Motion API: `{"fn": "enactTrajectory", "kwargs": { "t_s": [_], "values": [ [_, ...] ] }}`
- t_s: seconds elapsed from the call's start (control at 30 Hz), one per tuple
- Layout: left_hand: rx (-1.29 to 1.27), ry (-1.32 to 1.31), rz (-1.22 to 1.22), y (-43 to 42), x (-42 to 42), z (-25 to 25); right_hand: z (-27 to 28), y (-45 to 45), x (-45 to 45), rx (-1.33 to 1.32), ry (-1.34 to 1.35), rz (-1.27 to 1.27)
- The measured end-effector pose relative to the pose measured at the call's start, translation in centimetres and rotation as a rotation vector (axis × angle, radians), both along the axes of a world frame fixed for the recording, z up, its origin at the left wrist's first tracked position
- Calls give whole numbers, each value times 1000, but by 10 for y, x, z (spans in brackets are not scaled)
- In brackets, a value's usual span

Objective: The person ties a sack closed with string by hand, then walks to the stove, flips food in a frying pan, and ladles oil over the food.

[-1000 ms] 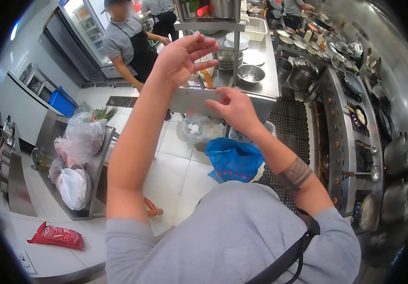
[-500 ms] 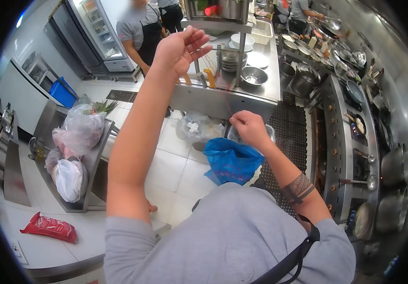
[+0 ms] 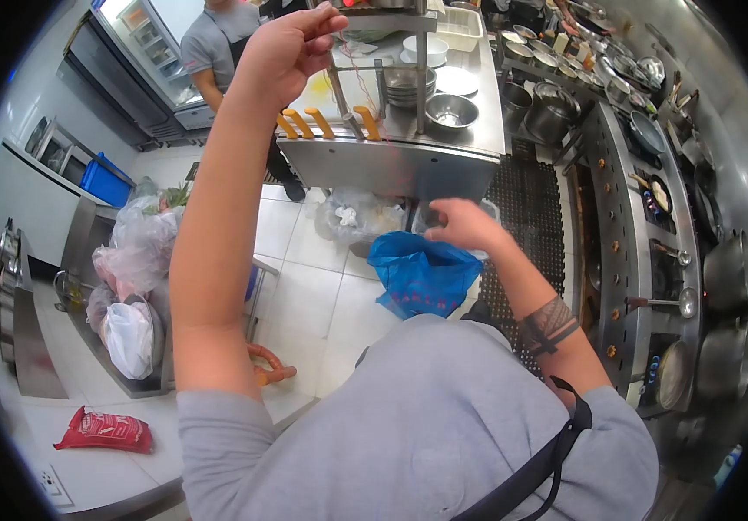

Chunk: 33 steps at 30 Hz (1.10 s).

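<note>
My left hand point(image 3: 291, 48) is raised at the top, its fingers pinched around a thin red string point(image 3: 357, 71). The string dangles loosely in front of the steel counter and grows too faint to follow lower down. Over an open blue plastic bag point(image 3: 422, 276) on the floor hovers my right hand point(image 3: 468, 224), thumb and forefinger apart, with nothing visible in it. Below my left elbow, partly hidden by the arm, is a reddish-brown sausage link point(image 3: 271, 365).
Yellow-handled knives point(image 3: 320, 122) stand along the counter's near edge, with a steel bowl point(image 3: 452, 111) beside them. Plastic bags point(image 3: 135, 334) fill a steel sink unit at left. A red packet point(image 3: 106, 431) lies on the white worktop. Lit burners line the stove point(image 3: 622, 260). A co-worker point(image 3: 213, 52) stands behind the counter.
My left hand has risen and shifted left. My right hand has parted its fingers and no longer pinches the string. More of the sausage shows beside my left arm.
</note>
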<state>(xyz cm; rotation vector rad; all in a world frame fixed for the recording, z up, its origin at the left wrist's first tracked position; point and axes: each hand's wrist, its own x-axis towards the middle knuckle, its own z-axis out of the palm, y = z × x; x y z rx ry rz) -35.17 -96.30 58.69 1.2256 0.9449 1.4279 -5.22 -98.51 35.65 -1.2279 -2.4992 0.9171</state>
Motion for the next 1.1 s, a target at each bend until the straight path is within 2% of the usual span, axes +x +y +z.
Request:
{"fn": "enactTrajectory", "kwargs": {
  "t_s": [0.07,0.13,0.2,0.27,0.3,0.4,0.47,0.5,0.53,0.6,0.87,1.1],
  "values": [
    [-16,47,4,-5,9,2,28,17,-3,85,1,-6],
    [8,287,-29,-18,19,9,46,33,-13,133,497,-96],
    [-8,383,-29,-26,29,11,101,36,-32,251,734,-92],
    [-22,477,-27,-30,37,10,145,32,-49,457,891,29],
    [-22,499,-30,-32,41,9,152,37,-59,454,892,31],
    [1,592,-1,-40,38,7,168,45,-71,160,888,242],
    [49,738,55,-46,31,4,176,44,-62,-162,696,216],
    [65,773,123,-49,23,0,174,37,-57,-230,808,211],
    [62,767,134,-54,14,-4,172,36,-48,-233,801,221],
    [-9,685,185,-65,-11,-13,164,40,-20,-585,921,243],
    [-189,436,228,-92,-115,-73,126,71,102,-651,883,213],
    [-212,332,279,-100,-136,-90,112,70,164,-572,830,21]
  ]
}}
